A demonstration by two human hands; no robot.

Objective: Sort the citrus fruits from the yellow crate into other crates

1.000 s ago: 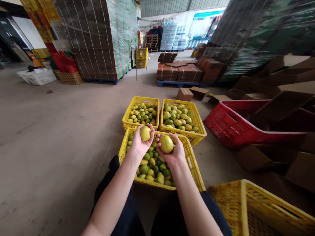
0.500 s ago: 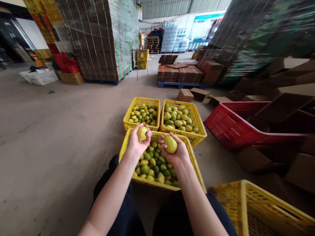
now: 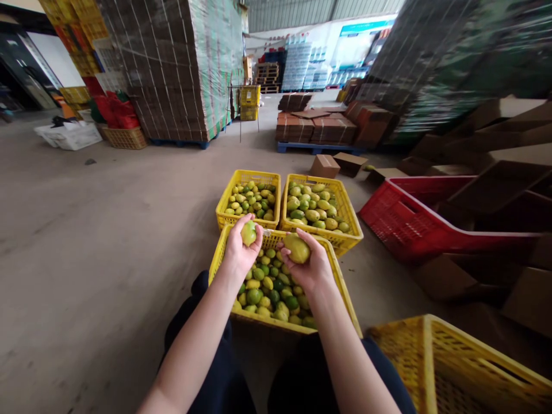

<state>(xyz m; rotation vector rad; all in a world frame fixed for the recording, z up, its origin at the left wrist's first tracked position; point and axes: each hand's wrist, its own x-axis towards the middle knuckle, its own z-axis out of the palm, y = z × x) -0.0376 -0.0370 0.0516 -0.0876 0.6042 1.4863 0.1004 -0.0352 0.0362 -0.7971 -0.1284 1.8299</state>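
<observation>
Above the far part of the near yellow crate (image 3: 345, 299), my left hand (image 3: 241, 250) is closed round a small yellow-green fruit (image 3: 249, 234). My right hand (image 3: 314, 265) grips a larger yellow-green fruit (image 3: 296, 248) at about the same height, to the right. The two hands are apart. Green and yellow fruits (image 3: 267, 283) fill the crate below them. Just beyond stand two more yellow crates of fruit, a left one (image 3: 224, 211) and a right one (image 3: 351, 221).
A red crate (image 3: 397, 221) with cardboard in it is at the right. A yellow crate (image 3: 426, 356) stands at the lower right. Flattened boxes lie on a blue pallet (image 3: 319, 148) ahead. A wrapped stack (image 3: 159, 75) rises at the back left.
Both fruits have turned slightly in my hands, and the fruit in my right hand has shifted a little up and left. Both hands have kept their hold.
</observation>
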